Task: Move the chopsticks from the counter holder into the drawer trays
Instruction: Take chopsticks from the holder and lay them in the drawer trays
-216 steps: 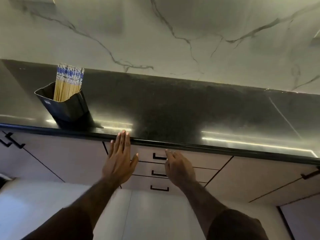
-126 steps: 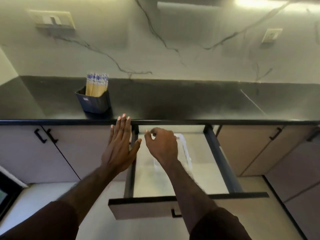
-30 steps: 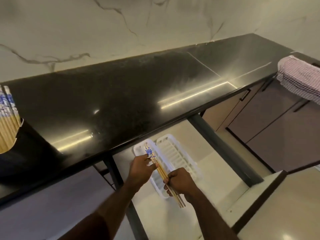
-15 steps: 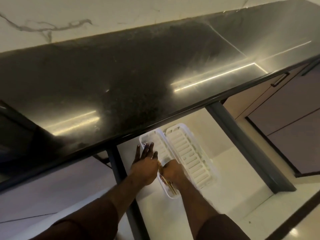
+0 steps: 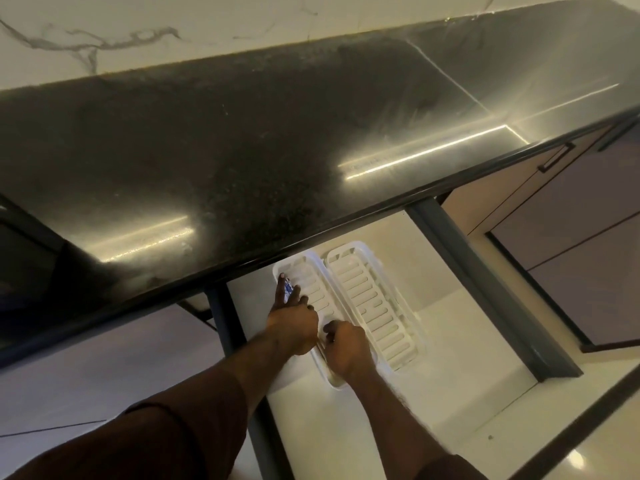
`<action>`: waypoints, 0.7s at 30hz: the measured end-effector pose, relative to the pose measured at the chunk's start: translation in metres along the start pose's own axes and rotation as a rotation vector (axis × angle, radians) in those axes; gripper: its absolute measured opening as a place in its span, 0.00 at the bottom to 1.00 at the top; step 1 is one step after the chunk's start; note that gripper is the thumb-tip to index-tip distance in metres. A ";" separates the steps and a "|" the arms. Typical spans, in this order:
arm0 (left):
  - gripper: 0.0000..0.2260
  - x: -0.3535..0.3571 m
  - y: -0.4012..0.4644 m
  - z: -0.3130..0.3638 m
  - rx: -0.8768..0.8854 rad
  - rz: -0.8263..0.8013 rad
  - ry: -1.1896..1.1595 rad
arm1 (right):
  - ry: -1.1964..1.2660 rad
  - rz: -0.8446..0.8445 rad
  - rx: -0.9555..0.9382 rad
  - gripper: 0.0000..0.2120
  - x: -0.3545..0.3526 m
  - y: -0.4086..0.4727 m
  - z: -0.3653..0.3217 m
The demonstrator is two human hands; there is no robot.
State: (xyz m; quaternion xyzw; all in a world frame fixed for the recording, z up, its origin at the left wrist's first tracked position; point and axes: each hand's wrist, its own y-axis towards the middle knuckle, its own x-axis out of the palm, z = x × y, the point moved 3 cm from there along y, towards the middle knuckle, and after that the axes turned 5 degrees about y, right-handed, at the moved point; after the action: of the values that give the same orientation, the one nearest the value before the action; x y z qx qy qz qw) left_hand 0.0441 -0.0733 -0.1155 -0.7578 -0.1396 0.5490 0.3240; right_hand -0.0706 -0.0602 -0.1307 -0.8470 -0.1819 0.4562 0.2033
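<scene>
Two hands work inside the open drawer (image 5: 346, 427) under the dark table (image 5: 242, 140): the left hand (image 5: 292, 322) lies with straight fingers on the chopsticks (image 5: 287, 289), whose blue-patterned ends show in the left tray (image 5: 313, 263). Just beside it, the right hand (image 5: 346, 351) curls at that tray's near end; what its grip holds I cannot tell. Rightmost, touching the first, lies the right tray (image 5: 374, 306).

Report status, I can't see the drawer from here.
Left hand flat on chopsticks in left tray. Right hand pinching their near ends. Right tray bare. Nothing obstructing.
</scene>
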 end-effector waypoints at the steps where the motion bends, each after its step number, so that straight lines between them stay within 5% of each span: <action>1: 0.27 -0.004 -0.003 -0.001 0.006 0.033 -0.004 | 0.023 0.028 -0.012 0.16 -0.006 -0.003 -0.002; 7: 0.14 -0.044 -0.050 -0.017 0.030 0.289 -0.532 | 0.179 0.184 -0.077 0.12 -0.076 -0.031 -0.039; 17: 0.12 -0.173 -0.212 -0.129 -0.020 1.144 -0.640 | 0.341 0.399 -0.502 0.12 -0.184 -0.137 -0.197; 21: 0.10 -0.171 -0.270 -0.183 -0.048 1.347 -0.750 | 0.406 0.448 -0.655 0.15 -0.176 -0.163 -0.264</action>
State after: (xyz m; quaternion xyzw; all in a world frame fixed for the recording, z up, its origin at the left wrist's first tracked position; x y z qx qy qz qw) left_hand 0.1904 -0.0289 0.2192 -0.4492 0.2395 0.8447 -0.1656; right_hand 0.0413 -0.0554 0.2080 -0.9577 -0.0852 0.2316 -0.1482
